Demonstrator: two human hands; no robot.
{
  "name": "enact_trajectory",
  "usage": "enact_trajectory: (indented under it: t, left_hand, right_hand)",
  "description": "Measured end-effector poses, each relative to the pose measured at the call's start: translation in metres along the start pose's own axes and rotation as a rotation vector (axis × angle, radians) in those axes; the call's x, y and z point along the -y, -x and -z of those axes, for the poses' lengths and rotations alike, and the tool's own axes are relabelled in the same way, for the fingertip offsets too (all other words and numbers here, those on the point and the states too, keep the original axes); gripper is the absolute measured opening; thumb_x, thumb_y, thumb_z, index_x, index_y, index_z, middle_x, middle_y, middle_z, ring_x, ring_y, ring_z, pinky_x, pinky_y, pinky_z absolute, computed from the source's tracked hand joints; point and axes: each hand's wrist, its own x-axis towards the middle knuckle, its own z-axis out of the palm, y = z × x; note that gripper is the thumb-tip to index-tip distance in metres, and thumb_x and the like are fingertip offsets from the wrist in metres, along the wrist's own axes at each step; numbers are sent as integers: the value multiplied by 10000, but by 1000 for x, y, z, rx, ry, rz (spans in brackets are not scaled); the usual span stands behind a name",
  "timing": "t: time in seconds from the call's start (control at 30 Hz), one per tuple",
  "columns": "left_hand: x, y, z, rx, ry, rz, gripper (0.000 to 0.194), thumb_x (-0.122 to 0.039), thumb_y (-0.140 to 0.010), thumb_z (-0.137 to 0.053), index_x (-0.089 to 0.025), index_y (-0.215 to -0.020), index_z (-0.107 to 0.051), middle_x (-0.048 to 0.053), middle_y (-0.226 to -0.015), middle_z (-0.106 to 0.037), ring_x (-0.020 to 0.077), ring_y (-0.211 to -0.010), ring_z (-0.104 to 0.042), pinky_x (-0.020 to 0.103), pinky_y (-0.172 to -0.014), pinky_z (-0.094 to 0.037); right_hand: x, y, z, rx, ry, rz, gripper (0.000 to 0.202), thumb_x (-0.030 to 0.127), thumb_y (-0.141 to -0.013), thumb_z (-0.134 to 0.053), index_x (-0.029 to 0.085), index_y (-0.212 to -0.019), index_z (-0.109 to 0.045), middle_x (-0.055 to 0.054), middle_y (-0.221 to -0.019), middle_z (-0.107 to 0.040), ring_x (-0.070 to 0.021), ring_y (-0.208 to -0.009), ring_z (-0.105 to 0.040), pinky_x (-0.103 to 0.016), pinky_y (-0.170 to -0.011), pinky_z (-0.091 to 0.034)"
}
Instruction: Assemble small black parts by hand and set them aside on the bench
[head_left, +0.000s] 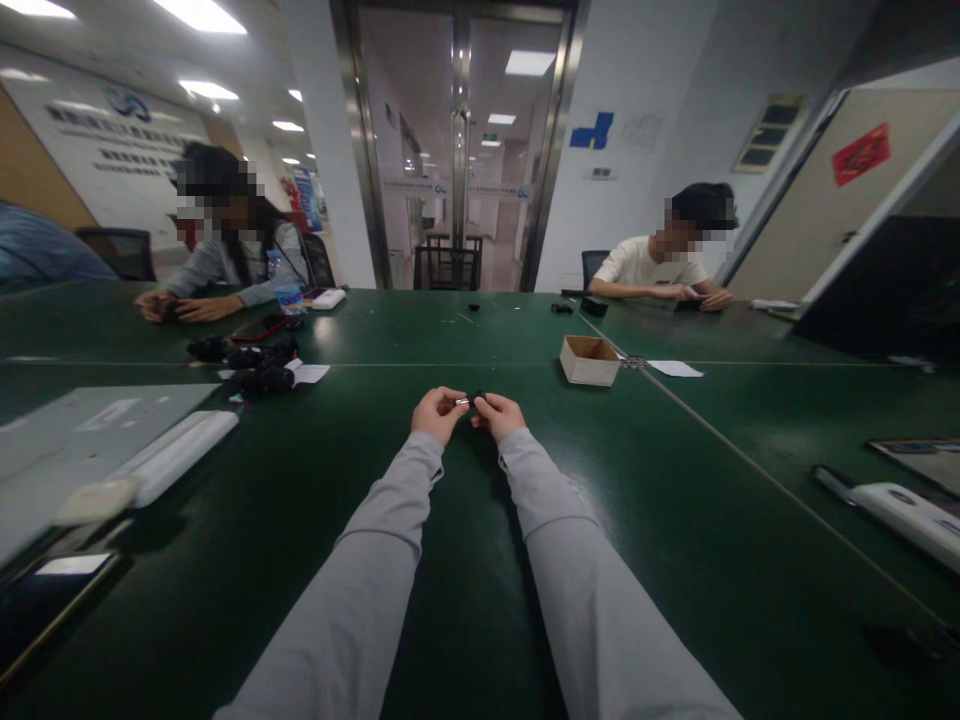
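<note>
Two-handed over a dark green table [480, 580]: pinching a small dark piece [477, 397] in the right hand [502, 415], thumb and fingers together on it, with its silvery end [462, 402] clamped between thumb and fingertips of the left hand [435, 414]. Held between both hands, nearer than the open box [588, 372] and off to its left. Too small to tell whether one part or two, joined or merely touching.

Best handled, by the look of it, with light fingertip pressure, both ends in one straight line and the wrists steady. Worth turning slightly to bring the meeting point into view, and worth working low over the tabletop, so as to make any slip a short drop. Better not to force at an angle, given so little surface to grip.

Pictured beyond the table, at left, a person in grey sleeves [287, 240]; at right, a person in a white shirt [634, 262]. On the wall sign [112, 135] at left, rows of dark characters below a blue logo, too blurred to read. On the red paper [861, 155] at right, a large character, not clear enough to name. Across the glass doors [491, 190], a strip of tiny print and another logo; on the bottle [287, 292], a blue label, brand unreadable.
</note>
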Motion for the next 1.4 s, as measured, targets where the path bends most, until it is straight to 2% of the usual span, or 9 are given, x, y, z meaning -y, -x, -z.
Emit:
enact_trajectory:
  t: [0.13,0.3,0.5,0.67,0.73,0.87,1.07,1.23,1.4]
  left_hand:
    - [-2,1,-2,-4,7,-21,220,-224,-596,-667,-155,-795,-600,46,-842,-584,127,-724,-575,242,-652,-484]
    - [-8,3,-5,-14,110,246,313,-387,-736,-544,-152,-942,-532,22,-673,-582,100,-521,-542,202,-466,-431]
    - [-3,0,-2,48,70,31,298,-189,-645,-635,-167,-932,-562,44,-885,-602,116,-766,-587,213,-666,-474]
    - [-1,-2,-5,-18,104,291,249,-357,-737,-542,-144,-866,-550,37,-727,-590,99,-509,-543,210,-450,-432]
    - [0,-2,-5,-13,91,239,191,-318,-733,-542,-140,-799,-552,28,-676,-575,102,-530,-541,215,-484,-445]
    - [-1,-1,-3,35,109,8,247,-223,-631,-651,-156,-856,-573,59,-899,-593,137,-815,-579,269,-742,-480]
    - [-4,-1,-5,-10,134,324,251,-339,-743,-537,-146,-902,-547,55,-769,-585,114,-512,-546,243,-463,-440]
    - [-7,-1,-2,64,126,50,259,-176,-625,-649,-156,-877,-593,58,-904,-592,130,-792,-578,245,-708,-479]
    - [-15,-1,-3,11,176,409,252,-308,-753,-546,-145,-945,-541,59,-839,-580,95,-549,-563,200,-458,-427]
  right_hand:
    - [1,0,-1,-5,-11,-11,286,330,-590,-749,114,-698,-595,7,-522,-558,-93,-387,-500,-201,-395,-454]
    - [4,2,-2,-5,16,-13,248,296,-613,-742,115,-705,-600,7,-534,-567,-90,-394,-502,-196,-399,-455]
    - [3,1,-1,-28,-3,-30,176,236,-659,-717,112,-705,-602,2,-533,-565,-93,-396,-510,-196,-406,-463]
    - [1,1,0,12,20,-25,166,235,-663,-706,110,-689,-601,0,-533,-567,-88,-400,-509,-181,-402,-449]
    - [1,0,0,4,35,-32,165,230,-659,-708,110,-670,-597,3,-522,-561,-88,-398,-510,-180,-405,-449]
    - [1,0,0,-15,6,-42,145,214,-665,-700,115,-665,-593,12,-496,-546,-93,-403,-516,-186,-419,-459]
    - [2,1,-1,20,13,-41,141,212,-652,-693,107,-653,-598,-4,-501,-564,-94,-400,-510,-183,-407,-447]
    - [2,0,0,-7,-5,-41,214,270,-616,-731,113,-626,-585,4,-485,-552,-94,-400,-512,-181,-405,-454]
    - [0,0,1,16,11,-28,246,300,-607,-752,115,-642,-593,-11,-523,-576,-95,-411,-523,-180,-402,-462]
